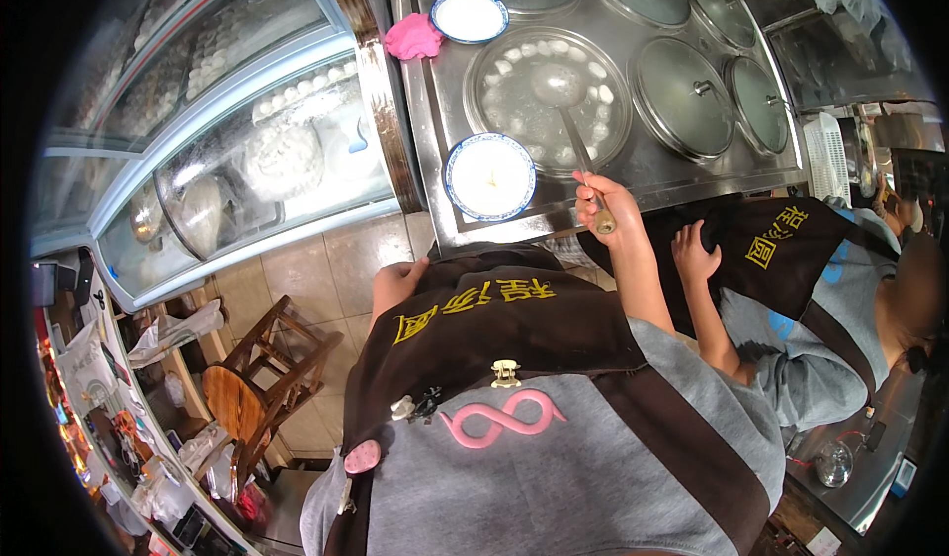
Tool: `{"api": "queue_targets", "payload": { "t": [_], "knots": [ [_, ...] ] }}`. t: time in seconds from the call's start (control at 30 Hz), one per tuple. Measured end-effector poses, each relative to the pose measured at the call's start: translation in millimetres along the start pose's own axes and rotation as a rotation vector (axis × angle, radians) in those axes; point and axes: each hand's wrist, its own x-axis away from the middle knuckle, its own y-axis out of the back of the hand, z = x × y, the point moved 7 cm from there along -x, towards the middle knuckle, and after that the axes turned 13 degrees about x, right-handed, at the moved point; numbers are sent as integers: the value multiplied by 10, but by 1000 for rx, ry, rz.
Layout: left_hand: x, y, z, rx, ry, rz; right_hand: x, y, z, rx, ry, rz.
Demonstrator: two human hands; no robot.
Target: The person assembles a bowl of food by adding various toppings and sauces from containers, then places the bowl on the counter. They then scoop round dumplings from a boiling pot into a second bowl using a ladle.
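My right hand (612, 207) grips the handle of a metal ladle (572, 130). The ladle's bowl dips into the cloudy liquid of a round steel pot (511, 137) set in the counter, where several white dumpling-like balls (605, 95) float around the rim. My left hand (398, 283) hangs low beside my dark apron (511, 326); most of its fingers are hidden. Nearest the counter's front edge sits a blue-rimmed white bowl (489, 178), with a small yellowish mark inside. Beyond the pot stands another blue-rimmed bowl (469, 16) touching a pink cloth (414, 37).
Lidded pots (686, 96) fill the steel counter (549, 211) to the right. On the left is a glass display case (274, 163) holding white balls. A co-worker (823, 333) stands close on my right. Behind me at left is a wooden stool (236, 402).
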Motion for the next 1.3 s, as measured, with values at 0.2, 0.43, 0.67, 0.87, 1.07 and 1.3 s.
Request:
{"api": "queue_targets", "payload": {
  "t": [0.2,0.43,0.67,0.87,1.07,1.3],
  "knots": [
    [-20,-3,-3,20,-4,17,-16,25,4,-8,-18,-11],
    [-52,-4,88,54,6,12,-64,15,-1,-58,-48,27],
    [-31,0,14,-10,-27,24,-56,26,45,-61,-55,3],
    [-38,-5,31,70,-15,0,-39,25,30,-194,-109,43],
    [-61,-13,41,60,2,15,-34,45,46,-282,-111,81],
    [-78,-15,59,65,-4,19,-23,89,4,-254,-99,82]
  ]
}}
